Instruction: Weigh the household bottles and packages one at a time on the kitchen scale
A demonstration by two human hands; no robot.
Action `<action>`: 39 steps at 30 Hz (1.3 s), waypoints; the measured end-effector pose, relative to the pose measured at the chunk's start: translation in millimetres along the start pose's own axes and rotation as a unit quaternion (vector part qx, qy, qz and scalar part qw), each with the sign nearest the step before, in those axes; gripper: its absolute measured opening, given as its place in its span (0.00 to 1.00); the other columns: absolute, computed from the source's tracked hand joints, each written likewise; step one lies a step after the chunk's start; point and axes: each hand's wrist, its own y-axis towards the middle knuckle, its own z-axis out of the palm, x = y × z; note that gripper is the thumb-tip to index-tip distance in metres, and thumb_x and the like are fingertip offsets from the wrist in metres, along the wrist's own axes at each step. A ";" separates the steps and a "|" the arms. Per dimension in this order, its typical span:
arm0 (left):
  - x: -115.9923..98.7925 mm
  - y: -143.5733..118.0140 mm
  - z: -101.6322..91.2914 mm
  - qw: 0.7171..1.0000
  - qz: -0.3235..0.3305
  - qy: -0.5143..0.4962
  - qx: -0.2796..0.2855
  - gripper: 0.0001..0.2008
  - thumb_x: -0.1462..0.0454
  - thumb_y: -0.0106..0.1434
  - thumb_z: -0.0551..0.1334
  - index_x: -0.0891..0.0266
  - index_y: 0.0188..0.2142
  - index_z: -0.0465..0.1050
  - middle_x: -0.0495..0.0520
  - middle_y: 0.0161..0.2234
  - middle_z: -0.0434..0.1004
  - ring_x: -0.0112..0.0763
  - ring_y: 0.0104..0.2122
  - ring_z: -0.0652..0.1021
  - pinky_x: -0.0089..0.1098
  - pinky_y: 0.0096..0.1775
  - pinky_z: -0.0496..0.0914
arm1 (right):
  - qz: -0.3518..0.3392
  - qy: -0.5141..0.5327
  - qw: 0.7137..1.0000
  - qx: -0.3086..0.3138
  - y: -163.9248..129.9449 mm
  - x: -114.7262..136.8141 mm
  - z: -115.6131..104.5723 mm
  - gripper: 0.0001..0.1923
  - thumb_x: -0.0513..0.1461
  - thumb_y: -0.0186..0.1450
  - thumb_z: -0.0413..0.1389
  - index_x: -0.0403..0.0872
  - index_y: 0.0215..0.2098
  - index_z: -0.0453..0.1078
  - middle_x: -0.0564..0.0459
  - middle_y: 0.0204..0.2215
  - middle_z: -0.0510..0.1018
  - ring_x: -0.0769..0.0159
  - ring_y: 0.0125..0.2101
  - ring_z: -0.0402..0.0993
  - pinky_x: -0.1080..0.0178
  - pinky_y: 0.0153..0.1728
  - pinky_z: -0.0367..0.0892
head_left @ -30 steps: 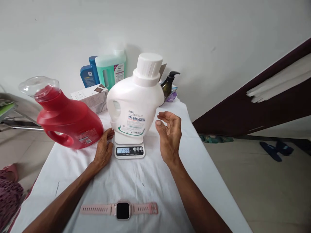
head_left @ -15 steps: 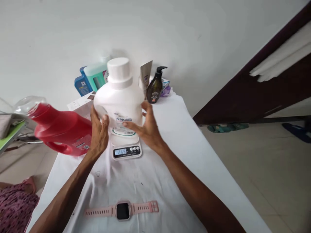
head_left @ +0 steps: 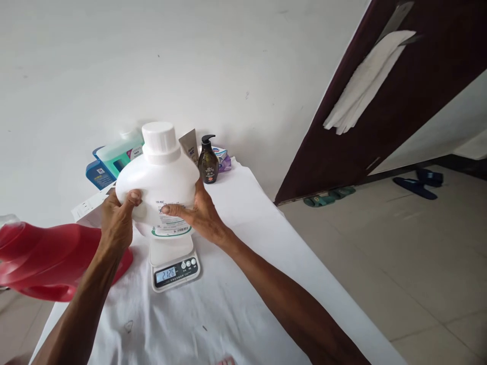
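Note:
A large white detergent bottle (head_left: 160, 175) with a white screw cap stands upright over a white digital kitchen scale (head_left: 175, 271), whose display reads 2126. My left hand (head_left: 117, 219) clasps the bottle's left side, its thumb on the front near the handle. On the other side my right hand (head_left: 203, 213) is wrapped round the bottle, with the thumb lying across the label. The bottle's base is over the rear of the scale; whether it rests fully on the plate I cannot tell. Beside my left forearm a red detergent bottle (head_left: 57, 256) lies tipped over, partly hidden by the forearm.
Against the wall stand a green bottle (head_left: 122, 152), a blue bottle (head_left: 98, 175), a grey tube (head_left: 189, 144) and a dark pump bottle (head_left: 208, 165). A white box (head_left: 91, 207) lies behind my left hand. White cloth (head_left: 243, 284) covers the table. Slippers (head_left: 416, 186) lie on the floor.
My view has turned to the right and up, so the table things sit lower and further left. Both hands have closed more firmly round the white bottle. The scale reading is unchanged.

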 end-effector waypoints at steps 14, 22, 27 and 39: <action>11.8 20.1 171.8 0.975 -0.139 -0.162 0.058 0.29 0.50 0.39 0.82 0.65 0.35 0.80 0.55 0.33 0.82 0.35 0.32 0.79 0.31 0.31 0.73 | 0.075 0.012 0.995 0.062 70.1 -18.3 -170.0 0.43 0.44 0.48 0.78 0.53 0.60 0.70 0.49 0.56 0.83 0.45 0.60 0.75 0.40 0.67 0.66; 40.6 26.7 213.0 0.967 -0.161 -0.198 0.025 0.28 0.51 0.42 0.81 0.63 0.38 0.80 0.59 0.40 0.84 0.40 0.39 0.80 0.37 0.38 0.74 | 0.092 -0.003 0.992 0.082 100.0 -33.9 -201.2 0.42 0.43 0.43 0.80 0.50 0.54 0.74 0.49 0.48 0.86 0.47 0.54 0.79 0.39 0.59 0.72; 51.6 31.8 222.5 0.966 -0.162 -0.202 0.000 0.28 0.49 0.43 0.81 0.62 0.37 0.79 0.59 0.40 0.84 0.40 0.40 0.80 0.37 0.40 0.74 | 0.112 -0.013 0.991 0.069 113.1 -37.0 -205.6 0.41 0.40 0.41 0.79 0.51 0.52 0.74 0.51 0.48 0.86 0.52 0.52 0.80 0.42 0.58 0.73; 53.5 37.1 211.6 0.981 -0.161 -0.106 0.019 0.26 0.49 0.49 0.80 0.60 0.36 0.72 0.63 0.43 0.81 0.45 0.46 0.80 0.42 0.45 0.72 | 0.120 -0.148 0.974 -0.125 82.8 -46.9 -187.0 0.25 0.32 0.50 0.74 0.51 0.43 0.77 0.42 0.50 0.84 0.49 0.53 0.81 0.51 0.49 0.75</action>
